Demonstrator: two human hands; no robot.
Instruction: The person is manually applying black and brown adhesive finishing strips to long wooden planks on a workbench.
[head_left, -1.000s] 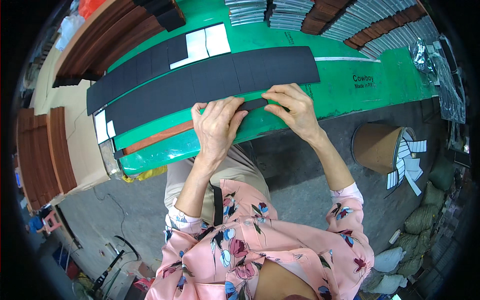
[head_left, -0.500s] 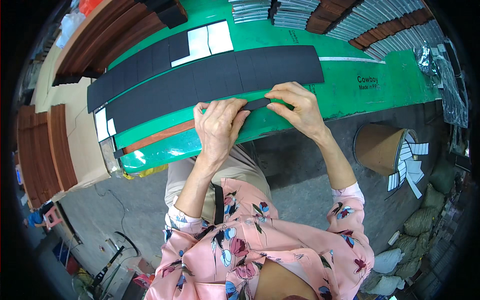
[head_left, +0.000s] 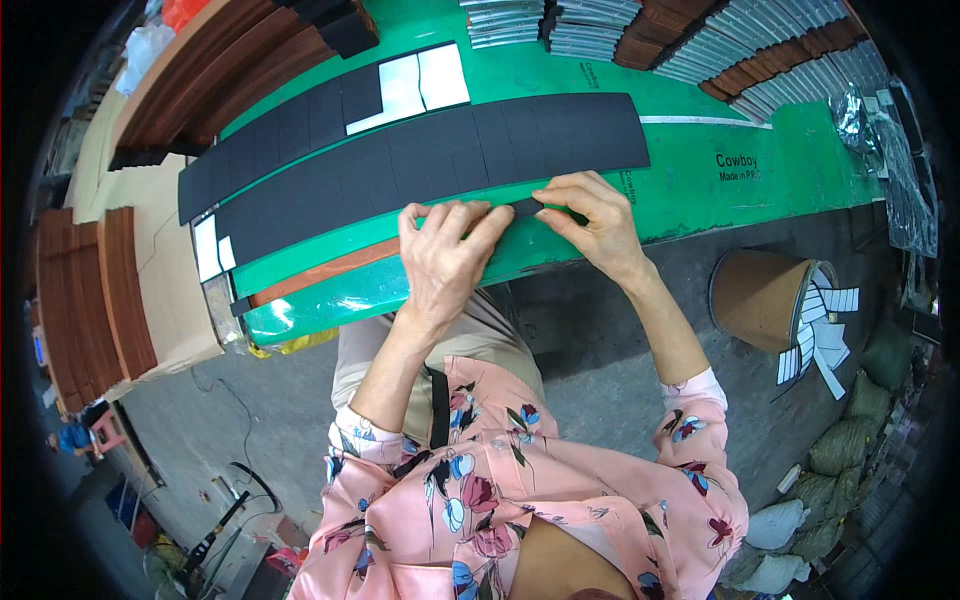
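A narrow reddish-brown strip (head_left: 325, 268) lies along the near edge of the green table. Its left end carries a small black piece (head_left: 241, 307). My left hand (head_left: 446, 255) bends over the strip, fingers curled down on it and thumb at the near side. Between my two hands a short stretch of black strip (head_left: 526, 207) shows. My right hand (head_left: 597, 222) pinches its right end between thumb and forefinger. How the black strip joins the brown one is hidden under my left hand. Just beyond lies a long black sheet (head_left: 430, 160) cut into sections.
A second black sheet (head_left: 270, 137) with white backing (head_left: 400, 88) lies farther back. Brown mouldings (head_left: 225, 80) are stacked at far left, and metallic and brown strips (head_left: 750, 50) at far right. A brown drum (head_left: 755, 300) with white scraps stands on the floor at right.
My left hand has slid slightly right along the strip, so less of the black piece shows between my hands. My right hand keeps its pinch, nearly in place.
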